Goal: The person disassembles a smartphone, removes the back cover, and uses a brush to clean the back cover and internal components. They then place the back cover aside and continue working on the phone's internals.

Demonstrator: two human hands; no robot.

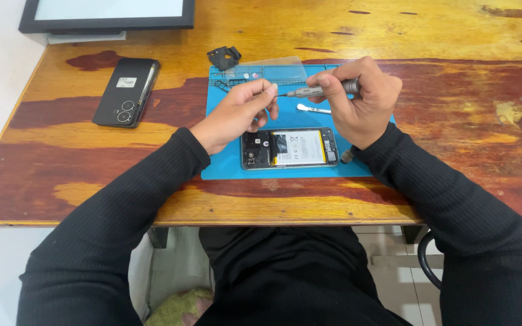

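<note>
The right hand [360, 102] is closed around a slim grey metal precision screwdriver [321, 90], held nearly level with its tip pointing toward the left hand. The left hand [237, 111] has its fingers curled, and its thumb and forefinger are pinched together right at the screwdriver tip. Anything held in that pinch is too small to make out.

Directly below both hands lies an opened black smartphone with its back cover removed [289, 148], showing a white-labelled battery and a dark circuit section at its left end. The phone rests lengthwise on a blue rubber repair mat [225, 166], which lies on a worn wooden table with red-brown and yellow patches [454, 157].

Just under the right hand's fingers, between the screwdriver and the phone, lies a small white plastic pry tool [312, 109]. Beyond the left hand, at the far edge of the mat, sits a small black plastic bracket part [223, 57]; beside it, beyond the gap between the hands, lies a clear plastic sheet [276, 62].

Well to the left of the left hand, a second black smartphone [126, 92] lies camera side up on the table. Farther away, past that phone, stands a black-framed screen [107, 17].
</note>
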